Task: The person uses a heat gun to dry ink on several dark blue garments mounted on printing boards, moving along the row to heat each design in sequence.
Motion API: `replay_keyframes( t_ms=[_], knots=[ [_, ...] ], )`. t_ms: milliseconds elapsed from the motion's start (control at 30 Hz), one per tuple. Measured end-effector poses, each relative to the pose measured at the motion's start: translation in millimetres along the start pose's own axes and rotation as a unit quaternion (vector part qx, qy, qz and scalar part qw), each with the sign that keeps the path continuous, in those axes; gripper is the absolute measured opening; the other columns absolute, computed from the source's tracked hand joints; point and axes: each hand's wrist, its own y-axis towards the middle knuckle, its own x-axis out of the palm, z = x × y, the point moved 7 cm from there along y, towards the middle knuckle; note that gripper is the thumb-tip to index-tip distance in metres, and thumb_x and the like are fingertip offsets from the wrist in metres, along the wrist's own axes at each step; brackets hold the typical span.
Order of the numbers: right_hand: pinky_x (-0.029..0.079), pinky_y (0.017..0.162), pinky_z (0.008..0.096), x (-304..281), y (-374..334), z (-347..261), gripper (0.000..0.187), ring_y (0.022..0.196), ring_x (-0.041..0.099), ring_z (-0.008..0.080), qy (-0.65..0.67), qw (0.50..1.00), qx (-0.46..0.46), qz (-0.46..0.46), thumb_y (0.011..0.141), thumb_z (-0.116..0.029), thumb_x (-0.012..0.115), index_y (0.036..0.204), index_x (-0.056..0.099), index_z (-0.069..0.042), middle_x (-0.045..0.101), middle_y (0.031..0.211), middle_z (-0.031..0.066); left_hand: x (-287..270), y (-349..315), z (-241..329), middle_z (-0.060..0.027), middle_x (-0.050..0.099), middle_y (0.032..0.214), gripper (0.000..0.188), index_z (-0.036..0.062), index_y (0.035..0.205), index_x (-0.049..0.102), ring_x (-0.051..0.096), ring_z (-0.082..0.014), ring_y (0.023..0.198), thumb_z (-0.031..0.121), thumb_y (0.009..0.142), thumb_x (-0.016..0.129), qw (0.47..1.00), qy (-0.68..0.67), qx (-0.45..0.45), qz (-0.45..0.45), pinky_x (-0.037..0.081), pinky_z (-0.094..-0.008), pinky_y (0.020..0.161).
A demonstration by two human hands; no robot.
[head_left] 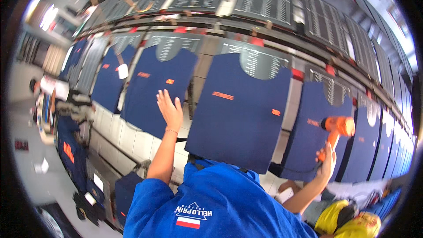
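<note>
My left hand (171,111) is stretched out with its fingers apart, over the right part of a navy fabric panel (150,99) with small orange prints. Whether it touches the cloth I cannot tell. In my right hand (327,159) is an orange hair dryer (340,126), gripped by its handle. Its black nozzle points left, over another navy panel (304,143) on the right. Between my hands, in front of my body, lies a larger-looking navy panel (238,123) with two orange prints. Grey boards (260,64) show at the panels' neck cutouts.
More navy panels (368,150) continue in a row to the right. Beyond a dark rail (211,22) runs a second row of grey boards (264,2). Navy garments (70,150) lie at the left. One person (55,89) is at far left; yellow clothing (335,216) shows lower right.
</note>
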Motion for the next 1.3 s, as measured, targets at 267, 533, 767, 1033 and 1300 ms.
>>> replay_keyframes(
  t_ms=[267,533,767,1033,1300],
  knots=[
    [0.044,0.044,0.0223,36,-115,14,0.039,0.058,0.057,0.0113,-0.039,0.990,-0.057,-0.126,0.097,-0.031,0.060,0.123,0.051,-0.003,0.054,0.072,0.0023,-77,32,-255,-0.0213,0.036,0.150,0.072,0.0010,0.147,0.031,0.033,-0.0413,0.139,0.029,0.087,0.061,0.937,0.145,-0.313,0.060,0.027,-0.0537,0.114],
    [0.046,0.052,0.0249,187,-271,76,0.053,0.065,0.056,0.0123,0.041,0.948,-0.092,-0.301,0.094,-0.033,0.064,0.132,0.042,-0.004,0.055,0.079,0.0044,-71,-6,-368,-0.0145,0.066,0.101,0.033,0.0050,0.113,0.059,0.061,-0.0367,0.098,0.017,0.084,0.064,0.986,-0.037,-0.144,0.074,0.047,-0.0474,0.082],
    [0.046,0.051,0.0259,375,-393,98,0.044,0.065,0.056,0.0133,0.071,0.925,-0.056,-0.370,0.099,-0.031,0.057,0.131,0.043,-0.005,0.053,0.080,0.0040,-85,-4,-379,-0.0186,0.068,0.101,0.028,0.0072,0.109,0.063,0.065,-0.0367,0.096,0.023,0.086,0.066,0.964,-0.209,-0.143,-0.078,0.051,-0.0449,0.081],
    [0.045,0.054,0.0262,553,-511,140,0.045,0.068,0.055,0.0131,-0.019,0.829,-0.029,-0.558,0.099,-0.036,0.056,0.130,0.045,-0.006,0.052,0.080,0.0028,-283,-74,-507,-0.0220,0.059,0.077,0.030,0.0018,0.086,0.056,0.058,-0.0415,0.075,0.030,0.095,0.057,0.950,-0.238,-0.190,0.064,0.045,-0.0483,0.068],
    [0.046,0.051,0.0265,736,-656,215,0.047,0.067,0.057,0.0149,-0.116,0.596,0.051,-0.793,0.099,-0.037,0.055,0.128,0.044,-0.002,0.053,0.081,0.0052,-628,-92,-529,-0.0201,0.055,0.067,0.022,0.0021,0.085,0.058,0.058,-0.0380,0.061,0.022,0.093,0.062,0.945,0.096,-0.187,0.250,0.043,-0.0439,0.054]
  ],
)
